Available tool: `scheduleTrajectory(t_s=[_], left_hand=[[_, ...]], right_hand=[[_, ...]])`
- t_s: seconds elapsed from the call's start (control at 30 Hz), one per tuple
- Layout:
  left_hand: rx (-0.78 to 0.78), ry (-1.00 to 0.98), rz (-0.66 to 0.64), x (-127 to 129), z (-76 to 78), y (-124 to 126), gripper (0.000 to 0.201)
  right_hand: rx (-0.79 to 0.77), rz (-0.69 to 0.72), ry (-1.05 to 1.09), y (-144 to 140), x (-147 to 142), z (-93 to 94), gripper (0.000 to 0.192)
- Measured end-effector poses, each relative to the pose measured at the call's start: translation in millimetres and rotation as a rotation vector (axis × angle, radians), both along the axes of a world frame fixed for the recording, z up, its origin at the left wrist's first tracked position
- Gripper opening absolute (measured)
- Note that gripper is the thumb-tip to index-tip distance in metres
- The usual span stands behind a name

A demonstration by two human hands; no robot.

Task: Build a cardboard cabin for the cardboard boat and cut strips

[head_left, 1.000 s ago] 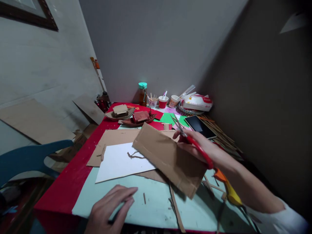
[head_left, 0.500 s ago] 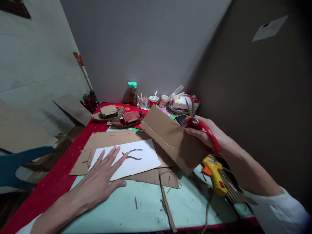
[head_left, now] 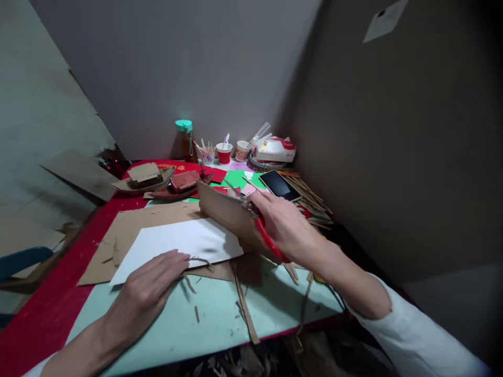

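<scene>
My right hand (head_left: pixel 288 222) grips red-handled scissors (head_left: pixel 270 241) together with a piece of brown cardboard (head_left: pixel 226 212), which is tilted up on edge above the mat. My left hand (head_left: pixel 151 285) rests at the near edge of a white sheet of paper (head_left: pixel 173 241), fingers extended side by side and holding nothing that I can see. Thin cardboard scraps (head_left: pixel 202 262) lie by its fingertips, at the sheet's edge. Under the paper is a larger cardboard sheet (head_left: pixel 129 220).
Two boat models stand at the back left, one tan (head_left: pixel 143 178), one reddish (head_left: pixel 184 183). Behind them are a bottle (head_left: pixel 186 144) and several cups (head_left: pixel 224 153). A phone (head_left: pixel 280 186) lies beside cardboard strips (head_left: pixel 310 193). More strips (head_left: pixel 245 309) are on the pale mat (head_left: pixel 157 335).
My left hand has drawn toward me over the paper, and the scraps have shifted to its near edge. The right hand has moved left and turned the cardboard on edge. The view has swung right.
</scene>
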State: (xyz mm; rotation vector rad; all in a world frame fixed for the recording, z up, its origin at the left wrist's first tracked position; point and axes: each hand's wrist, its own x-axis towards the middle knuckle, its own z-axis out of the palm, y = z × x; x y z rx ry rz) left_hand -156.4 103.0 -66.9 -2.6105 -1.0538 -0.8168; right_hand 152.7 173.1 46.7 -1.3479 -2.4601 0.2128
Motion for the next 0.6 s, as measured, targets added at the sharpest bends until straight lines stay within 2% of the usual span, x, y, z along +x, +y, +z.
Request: scheduleTrajectory(t_s=[0.1, 0.17, 0.27, 0.3, 0.37, 0.43, 0.5, 0.6], left_hand=[[0.014, -0.025, -0.05, 18.8, 8.1, -10.8, 0.038], [-0.019, -0.017, -0.109, 46.2, 11.3, -13.4, 0.041], [-0.116, 0.049, -0.222, 97.6, 8.0, -7.3, 0.046], [-0.168, 0.078, -0.223, 112.3, 5.7, -3.8, 0.044], [-0.262, 0.111, -0.22, 131.7, 2.2, 2.0, 0.056], [-0.332, 0.133, -0.226, 136.2, 2.5, 1.8, 0.063], [-0.375, 0.148, -0.248, 129.0, 7.1, -6.7, 0.057], [-0.409, 0.143, -0.31, 105.9, 16.8, -35.1, 0.045]], right_hand=[[0.016, 0.016, -0.108, -9.0, -10.1, 1.9, 0.029], [0.004, 0.027, -0.149, -11.0, -12.2, 2.6, 0.025], [-0.017, 0.028, -0.194, -8.7, -13.6, 2.1, 0.018], [-0.02, 0.022, -0.208, -7.2, -14.2, 1.3, 0.02], [-0.022, 0.002, -0.231, -4.7, -15.3, -0.7, 0.023], [-0.014, -0.025, -0.246, -4.0, -16.4, -3.3, 0.026], [-0.002, -0.051, -0.251, -6.2, -18.3, -6.0, 0.028], [0.008, -0.062, -0.246, -14.2, -24.1, -9.8, 0.031]])
